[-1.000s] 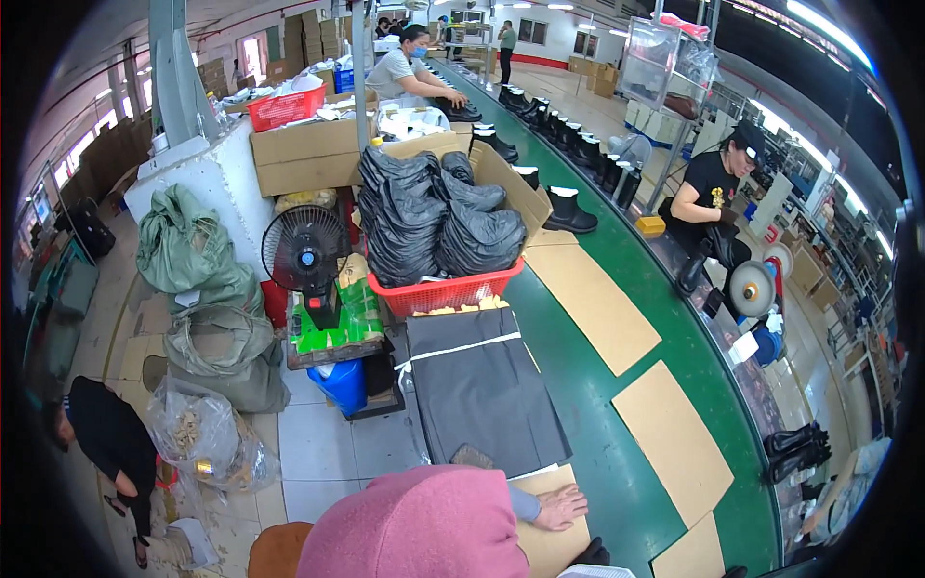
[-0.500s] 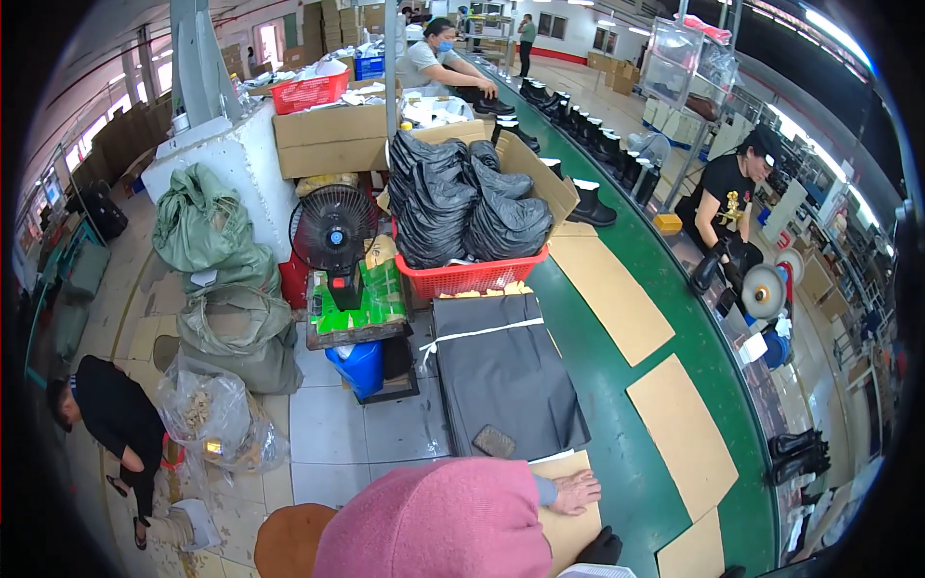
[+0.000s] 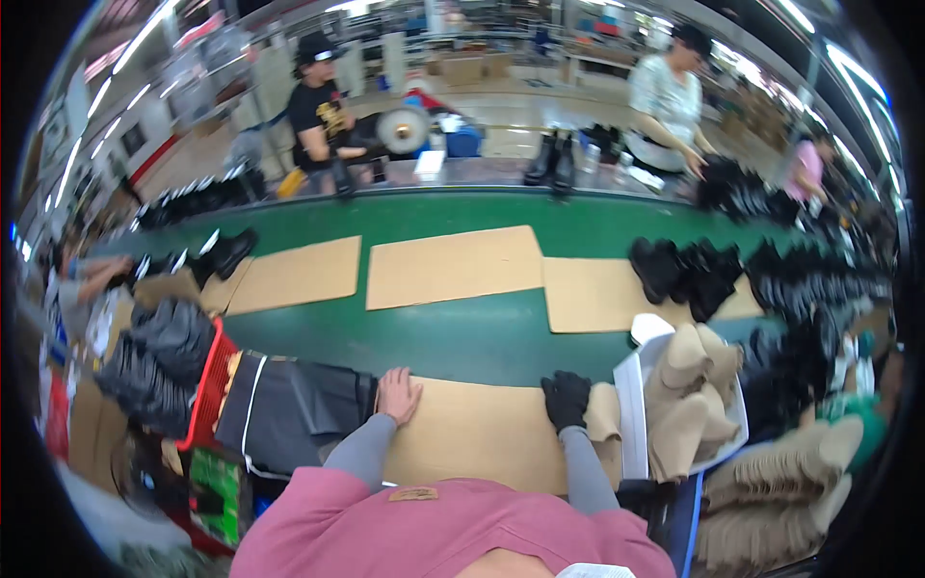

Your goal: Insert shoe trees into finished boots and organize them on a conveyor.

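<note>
A tan cardboard sheet (image 3: 477, 433) lies in front of me at the near side of a green conveyor belt (image 3: 462, 347). My left hand (image 3: 399, 395), bare, rests flat on its far left corner with the fingers stretched out. On the far right corner is my right hand (image 3: 567, 399) in a black glove, its fingers laid forward over the edge. Beside my left hand is a stack of black sheets (image 3: 308, 405) with a white tie across it. To the right of my gloved hand stands a white bin (image 3: 631, 419) holding curved beige shoe pieces (image 3: 689, 395).
Cardboard sheets (image 3: 453, 270) lie in a row along the belt, with black shoes (image 3: 689, 275) on the right one. A red basket (image 3: 204, 395) of black bundles stands left. Stacked beige pieces (image 3: 771, 501) are at right. Across the belt, people work at a bench with a wheel (image 3: 402, 130).
My view has swung to the right, bringing the belt across the picture and the white bin into sight. Both hands now show at the cardboard sheet's far corners.
</note>
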The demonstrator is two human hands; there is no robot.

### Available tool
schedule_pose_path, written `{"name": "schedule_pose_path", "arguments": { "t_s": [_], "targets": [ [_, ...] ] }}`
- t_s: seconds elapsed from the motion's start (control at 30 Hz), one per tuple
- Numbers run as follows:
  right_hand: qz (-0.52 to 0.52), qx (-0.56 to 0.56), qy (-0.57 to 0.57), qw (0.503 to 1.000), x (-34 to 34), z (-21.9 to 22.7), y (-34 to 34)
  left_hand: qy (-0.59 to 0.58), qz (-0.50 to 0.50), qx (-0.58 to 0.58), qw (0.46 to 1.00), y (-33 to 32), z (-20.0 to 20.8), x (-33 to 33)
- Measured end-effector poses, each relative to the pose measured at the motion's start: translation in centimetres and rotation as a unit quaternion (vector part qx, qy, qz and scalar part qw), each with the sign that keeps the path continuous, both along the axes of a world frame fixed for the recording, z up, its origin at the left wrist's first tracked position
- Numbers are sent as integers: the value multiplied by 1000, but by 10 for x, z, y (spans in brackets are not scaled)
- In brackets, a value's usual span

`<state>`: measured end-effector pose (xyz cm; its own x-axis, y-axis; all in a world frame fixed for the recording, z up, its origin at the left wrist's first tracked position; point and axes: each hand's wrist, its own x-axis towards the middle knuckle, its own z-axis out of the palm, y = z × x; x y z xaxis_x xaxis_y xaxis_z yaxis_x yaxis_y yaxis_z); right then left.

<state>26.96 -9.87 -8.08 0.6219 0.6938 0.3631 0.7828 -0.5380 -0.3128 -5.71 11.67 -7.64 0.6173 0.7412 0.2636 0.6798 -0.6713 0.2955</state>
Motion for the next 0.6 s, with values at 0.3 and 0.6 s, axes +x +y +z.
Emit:
{"name": "schedule_pose_path", "arguments": {
  "t_s": [0.3, 0.6],
  "targets": [
    [-14, 5, 15, 1000, 1, 11, -5, 1, -2, -37, 999, -7, 6, 10],
    [-35, -45, 65, 996, -1, 21, 6, 21, 18, -49, 998, -6, 6, 10]
  ]
}}
